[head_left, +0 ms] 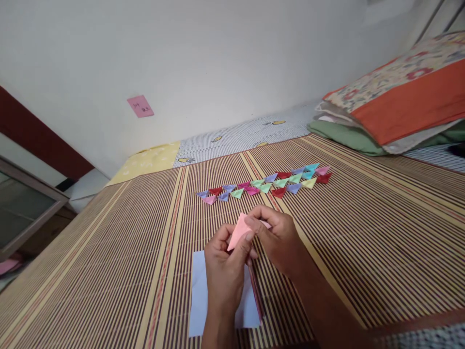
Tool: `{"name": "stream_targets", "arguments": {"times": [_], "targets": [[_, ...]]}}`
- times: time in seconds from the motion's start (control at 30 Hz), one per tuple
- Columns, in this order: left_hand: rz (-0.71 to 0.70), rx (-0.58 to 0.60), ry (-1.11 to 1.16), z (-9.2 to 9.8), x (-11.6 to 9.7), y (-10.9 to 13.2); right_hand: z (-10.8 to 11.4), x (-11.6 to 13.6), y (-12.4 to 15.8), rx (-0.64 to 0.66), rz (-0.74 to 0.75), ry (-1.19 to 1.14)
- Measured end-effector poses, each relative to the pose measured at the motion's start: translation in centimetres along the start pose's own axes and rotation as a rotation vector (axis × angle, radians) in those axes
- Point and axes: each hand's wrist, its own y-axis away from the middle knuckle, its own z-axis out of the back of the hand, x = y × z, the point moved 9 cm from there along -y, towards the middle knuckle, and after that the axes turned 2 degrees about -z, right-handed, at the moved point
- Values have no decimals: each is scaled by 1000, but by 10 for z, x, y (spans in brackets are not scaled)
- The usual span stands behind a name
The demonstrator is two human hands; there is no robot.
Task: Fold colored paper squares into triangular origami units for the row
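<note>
We have both hands raised a little over the striped mat [109, 252], and between them the pink paper [238, 232], already folded to a pointed shape with its tip toward the wall. Our left hand [223, 264] is closed on it from below, thumb pressed against the near face. Our right hand [278, 237] curls in from the other side, its fingers [254, 224] bent over the top edge, so both hands grip the piece and neither is open. We judge the step in hand to be a fold partway made; how the far flap lies we cannot tell, since the right hand hides it. A clean crease would call for the edges to be lined up and the thumb run firmly along the fold while the other hand keeps the point steady. Under our wrists lies a pale blue sheet [198, 295], with what may be the edge of other coloured sheets beside it. Well beyond, a row of small folded triangles [269, 183] in many colours lies in two lines on the mat, apart from our hands.
</note>
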Motion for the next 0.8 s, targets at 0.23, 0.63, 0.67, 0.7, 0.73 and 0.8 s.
{"name": "stream_targets", "arguments": {"times": [0.23,0.63,0.67,0.7,0.73,0.8], "targets": [[13,75,26,-5,-2,2,16,6,-1,-121,101,130],[9,138,65,-4,-2,-3,-2,0,-1,135,17,-31],[7,130,67,-3,-2,-3,-4,-3,-1,150,0,-62],[2,118,64,-1,-2,-2,-4,-7,-1,155,-23,-91],[-6,101,59,0,-3,-2,-5,-11,-2,158,-50,-115],[-23,48,65,4,-4,-2,-8,-19,-2,169,-107,-149]]}}
